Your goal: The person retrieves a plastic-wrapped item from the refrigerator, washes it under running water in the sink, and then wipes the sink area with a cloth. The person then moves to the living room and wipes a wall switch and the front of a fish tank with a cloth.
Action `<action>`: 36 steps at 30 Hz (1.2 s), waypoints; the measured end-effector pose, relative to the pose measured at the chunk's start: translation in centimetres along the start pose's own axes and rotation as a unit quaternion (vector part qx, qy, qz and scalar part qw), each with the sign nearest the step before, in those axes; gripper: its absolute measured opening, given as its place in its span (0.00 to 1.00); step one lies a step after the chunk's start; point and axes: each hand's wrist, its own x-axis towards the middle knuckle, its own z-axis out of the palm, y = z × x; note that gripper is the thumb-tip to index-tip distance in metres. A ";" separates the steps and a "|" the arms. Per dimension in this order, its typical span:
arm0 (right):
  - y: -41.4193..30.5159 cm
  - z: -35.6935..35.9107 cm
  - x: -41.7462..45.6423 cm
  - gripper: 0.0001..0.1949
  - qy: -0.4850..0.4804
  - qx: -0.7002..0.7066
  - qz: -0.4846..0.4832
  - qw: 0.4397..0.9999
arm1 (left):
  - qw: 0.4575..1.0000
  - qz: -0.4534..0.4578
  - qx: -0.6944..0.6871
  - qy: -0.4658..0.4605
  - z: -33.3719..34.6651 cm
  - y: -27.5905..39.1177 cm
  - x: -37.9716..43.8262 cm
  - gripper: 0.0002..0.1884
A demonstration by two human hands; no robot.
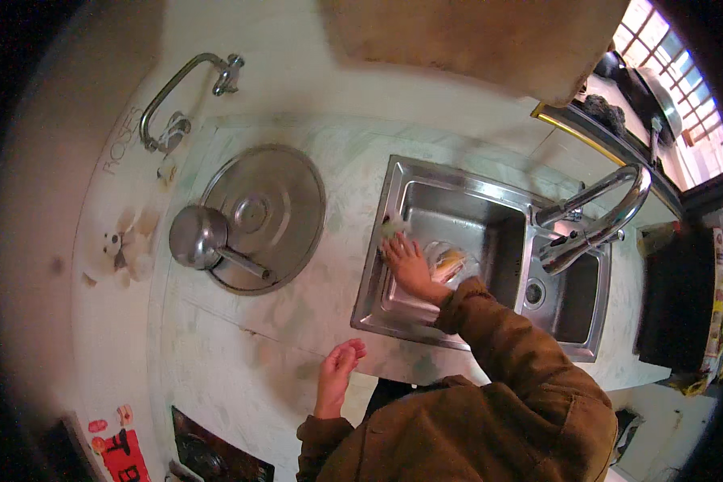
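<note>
My right hand reaches over the left rim of the steel sink, fingers stretched forward and palm down. A small pale green thing, blurred, lies at its fingertips on the rim; whether they grip it is unclear. Below the wrist, in the large basin, sits a clear plastic bag or bowl with something orange and pinkish in it, partly covered by the sleeve. My left hand hovers by the counter's front edge, fingers bent together, with nothing seen in it.
A steel ladle rests on a round metal lid at left. The tall faucet arches over the smaller basin. A wall tap juts out at upper left. A black cooktop lies at lower left.
</note>
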 end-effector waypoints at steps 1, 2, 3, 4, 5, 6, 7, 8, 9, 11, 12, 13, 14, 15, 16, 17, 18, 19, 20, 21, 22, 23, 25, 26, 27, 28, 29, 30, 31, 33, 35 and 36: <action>1.0 -0.3 1.7 0.25 0.007 -0.014 0.014 1.000 | 1.000 -0.001 0.006 -0.008 0.0 0.1 0.4 0.15; 2.0 -0.6 3.3 0.25 0.014 -0.028 0.029 0.999 | 1.000 -0.002 0.012 -0.017 0.1 0.1 0.7 0.15; 3.1 -0.9 4.7 0.25 0.022 -0.042 0.045 0.998 | 0.999 -0.003 0.020 -0.027 0.2 0.2 1.1 0.15; 4.3 -1.1 5.9 0.25 0.046 -0.062 0.040 0.996 | 0.999 -0.003 0.026 -0.028 0.4 0.6 1.4 0.15; 5.5 -1.3 6.8 0.25 0.070 -0.083 0.035 0.994 | 0.999 -0.003 0.032 -0.030 0.7 1.1 1.3 0.15; 6.5 -1.4 7.9 0.25 0.094 -0.103 0.026 0.990 | 0.999 -0.002 0.037 -0.029 1.0 1.6 1.1 0.15; 7.6 -1.3 8.8 0.25 0.118 -0.122 0.026 0.985 | 0.999 -0.003 0.045 -0.023 1.2 2.0 0.9 0.14; 8.8 -1.4 9.7 0.26 0.129 -0.112 0.024 0.985 | 0.998 -0.008 0.057 -0.021 1.2 2.2 0.8 0.14; 9.8 -1.0 10.7 0.27 0.140 -0.101 0.020 0.985 | 0.997 -0.014 0.068 -0.018 1.0 2.3 0.8 0.14; 10.9 -1.2 11.7 0.29 0.155 -0.097 0.023 0.983 | 0.997 -0.025 0.073 -0.007 0.8 2.4 0.3 0.14; 11.3 -1.5 11.7 0.29 0.159 -0.106 0.030 0.981 | 0.997 -0.023 0.074 0.002 0.6 2.3 0.0 0.15; 11.5 -1.9 11.7 0.29 0.162 -0.115 0.037 0.979 | 0.997 -0.021 0.073 0.011 0.4 2.2 -0.2 0.15; 11.8 -2.3 11.6 0.30 0.162 -0.109 0.039 0.980 | 0.997 -0.019 0.073 0.020 0.1 2.1 -0.3 0.16; 12.4 -2.3 10.8 0.30 0.158 -0.104 0.040 0.981 | 0.997 -0.033 0.066 0.028 0.1 2.0 -0.3 0.16; 13.0 -2.2 9.9 0.30 0.153 -0.099 0.040 0.982 | 0.997 -0.030 0.069 0.022 0.2 2.0 -0.2 0.16; 13.7 -2.3 8.8 0.30 0.153 -0.101 0.042 0.982 | 0.997 -0.027 0.071 0.016 0.3 2.1 -0.2 0.16; 14.9 -2.5 7.4 0.31 0.153 -0.107 0.043 0.981 | 0.997 -0.022 0.072 0.007 0.6 2.3 -0.1 0.16; 16.0 -2.7 6.1 0.31 0.153 -0.112 0.042 0.981 | 0.997 -0.023 0.069 0.002 1.1 2.3 0.0 0.16; 17.1 -3.0 4.6 0.31 0.144 -0.119 0.051 0.981 | 0.997 -0.025 0.067 -0.003 1.5 2.3 0.2 0.16; 18.3 -3.5 2.8 0.31 0.135 -0.128 0.064 0.980 | 0.997 -0.026 0.065 -0.011 2.0 2.3 0.5 0.16; 19.4 -3.8 1.3 0.31 0.127 -0.136 0.073 0.980 | 0.997 -0.026 0.064 -0.026 2.3 2.2 0.7 0.16; 20.4 -4.0 -0.3 0.31 0.131 -0.170 0.092 0.972 | 0.997 -0.025 0.064 -0.039 2.7 2.1 0.9 0.16; 23.2 -4.2 -3.9 0.29 0.140 -0.209 0.139 0.958 | 0.995 -0.025 0.065 -0.068 3.4 1.9 1.4 0.16; 24.5 -4.1 -5.4 0.29 0.145 -0.210 0.163 0.953 | 0.995 -0.025 0.066 -0.076 3.8 1.8 1.5 0.16; 25.0 -4.6 -6.3 0.29 0.124 -0.218 0.196 0.948 | 0.994 -0.024 0.066 -0.082 4.0 1.7 1.5 0.16; 25.6 -5.2 -7.1 0.28 0.103 -0.226 0.228 0.941 | 0.994 -0.022 0.068 -0.082 4.1 1.5 1.4 0.16; 29.6 -2.4 -9.4 0.23 0.222 -0.275 0.263 0.898 | 0.991 -0.022 0.077 -0.112 4.6 1.6 2.1 0.16; 29.0 -3.0 -8.3 0.20 0.169 -0.232 0.283 0.915 | 0.991 -0.019 0.079 -0.104 4.6 1.4 1.9 0.16; 27.6 -4.9 -7.0 0.17 0.115 -0.190 0.301 0.928 | 0.993 -0.020 0.075 -0.091 4.5 1.3 1.7 0.16; 27.3 -6.0 -5.9 0.09 0.197 -0.117 0.330 0.916 | 0.993 -0.026 0.074 -0.088 4.7 1.4 1.7 0.15; 24.5 -8.5 -2.3 0.11 0.346 -0.036 0.262 0.900 | 0.994 -0.027 0.077 -0.075 4.3 1.3 1.5 0.15; 23.6 -9.4 -0.3 0.12 0.403 -0.004 0.237 0.884 | 0.994 -0.027 0.080 -0.074 4.2 1.2 1.5 0.15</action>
